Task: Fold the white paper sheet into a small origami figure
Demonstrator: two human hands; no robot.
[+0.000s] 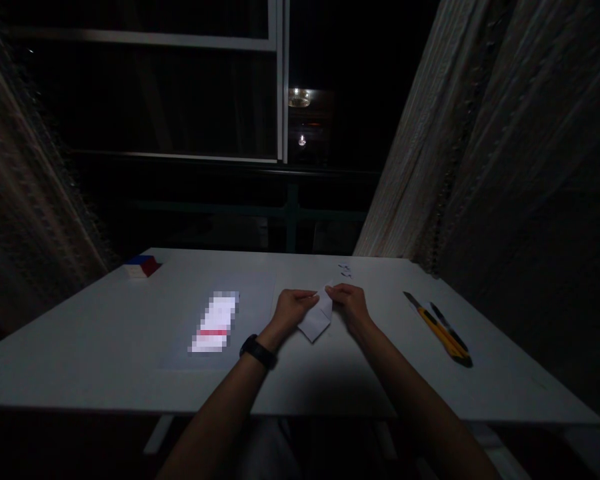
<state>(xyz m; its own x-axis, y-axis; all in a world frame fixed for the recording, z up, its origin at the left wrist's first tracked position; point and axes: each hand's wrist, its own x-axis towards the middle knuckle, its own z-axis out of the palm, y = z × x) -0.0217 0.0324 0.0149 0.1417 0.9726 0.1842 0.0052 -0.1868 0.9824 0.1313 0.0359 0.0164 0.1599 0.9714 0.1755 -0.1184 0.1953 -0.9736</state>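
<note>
A small folded piece of white paper (316,323) is held between my two hands, just above the middle of the white table. My left hand (294,308) pinches its left edge near the top, thumb over the paper. At the upper right corner, my right hand (349,301) grips it with thumb and fingertips. The paper has straight fold lines and a pointed lower end. A black watch (258,352) sits on my left wrist. The fingers under the paper are hidden.
Left of my hands lies a lit phone (215,323), its screen blurred. A cube puzzle (142,266) stands at the far left. On the right are a yellow utility knife (443,337) and a black pen (447,323). Small dark-marked pieces (345,270) lie behind my hands.
</note>
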